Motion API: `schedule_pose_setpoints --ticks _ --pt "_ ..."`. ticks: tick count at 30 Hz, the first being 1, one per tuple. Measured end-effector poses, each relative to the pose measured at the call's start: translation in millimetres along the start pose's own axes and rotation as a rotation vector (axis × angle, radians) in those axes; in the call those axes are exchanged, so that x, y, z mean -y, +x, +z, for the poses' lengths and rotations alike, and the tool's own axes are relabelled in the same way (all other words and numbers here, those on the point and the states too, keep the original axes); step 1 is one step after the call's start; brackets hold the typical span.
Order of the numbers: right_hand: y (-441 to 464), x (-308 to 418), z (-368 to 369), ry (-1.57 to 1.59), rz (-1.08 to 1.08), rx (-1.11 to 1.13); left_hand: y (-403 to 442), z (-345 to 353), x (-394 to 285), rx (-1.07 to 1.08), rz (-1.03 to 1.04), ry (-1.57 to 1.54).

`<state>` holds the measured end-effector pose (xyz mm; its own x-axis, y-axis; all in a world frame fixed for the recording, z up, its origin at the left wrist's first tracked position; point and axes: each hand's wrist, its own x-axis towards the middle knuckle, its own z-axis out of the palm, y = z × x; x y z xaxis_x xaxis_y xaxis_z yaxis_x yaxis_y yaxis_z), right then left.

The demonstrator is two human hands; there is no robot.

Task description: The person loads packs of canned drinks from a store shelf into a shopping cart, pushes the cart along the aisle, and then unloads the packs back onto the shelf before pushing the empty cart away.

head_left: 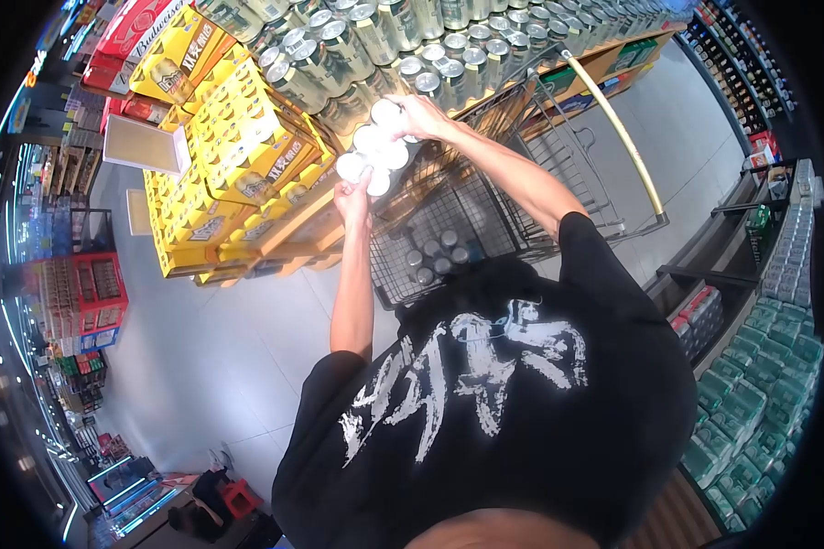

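Between my two hands is a pack of cans (392, 154), its round tops bright white from glare. My left hand (353, 199) grips the near left end of the pack, thumb up against a can. At the far right end, the fingers of my right hand (421, 119) are closed around it. The pack is held above the front edge of the display, beside a shopping cart (394, 265). Inside the cart's wire basket lies another group of cans (439, 254). Rows of stacked cans (366, 41) stand just beyond my right hand.
Yellow beer cartons (247, 156) are stacked on a wooden pallet display at the left, with a blank sign board (144, 145) beside them. The cart's yellowish handle (618, 133) extends to the right. Green shrink-wrapped packs (760, 403) are piled at the lower right.
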<state>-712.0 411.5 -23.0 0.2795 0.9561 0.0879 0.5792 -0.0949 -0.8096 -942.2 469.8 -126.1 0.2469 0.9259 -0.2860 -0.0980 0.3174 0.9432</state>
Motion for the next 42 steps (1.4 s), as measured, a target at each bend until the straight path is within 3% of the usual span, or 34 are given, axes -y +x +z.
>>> schedule_pose_setpoints --ticks 6,11,14,17,20,24,28,31,35,36,39,42 --pt "37.5 -40.0 16.0 0.032 -0.143 0.023 14.4 11.5 3.7 -0.063 -0.057 0.034" --pt "50.2 -53.7 17.9 0.006 -0.087 0.010 46.3 11.4 23.4 -0.082 -0.030 0.092" --pt "53.1 -50.1 10.0 0.035 -0.027 0.026 57.3 18.4 36.2 -0.202 0.083 0.181" --pt "68.4 -61.9 11.8 -0.030 -0.089 0.025 31.2 40.0 -1.1 -0.199 0.021 0.113" --pt "78.8 -63.4 12.4 -0.082 -0.080 0.032 50.1 34.5 4.5 -0.208 0.067 0.198" --pt "80.1 -49.1 2.8 -0.116 0.021 0.094 48.0 43.4 -17.2 -0.145 0.018 0.173" --pt "83.0 -54.2 6.7 -0.228 -0.038 0.093 55.0 51.2 -22.5 -0.166 0.006 0.163" --pt "70.6 -51.7 13.8 -0.332 -0.347 -0.121 61.5 46.8 -24.3 -0.130 -0.039 0.175" --pt "51.3 -50.7 15.6 -0.302 -0.599 0.103 38.3 46.9 -35.5 -0.087 -0.117 0.130" --pt "45.2 -46.2 14.7 -0.334 -0.569 0.126 28.4 50.3 -33.3 -0.124 -0.135 0.094" --pt "43.8 -60.3 28.8 -0.272 -0.522 0.083 19.7 41.8 19.3 -0.196 0.148 -0.028" --pt "43.9 -64.8 33.9 -0.276 -0.524 0.041 20.0 34.0 32.4 -0.121 0.136 -0.018"
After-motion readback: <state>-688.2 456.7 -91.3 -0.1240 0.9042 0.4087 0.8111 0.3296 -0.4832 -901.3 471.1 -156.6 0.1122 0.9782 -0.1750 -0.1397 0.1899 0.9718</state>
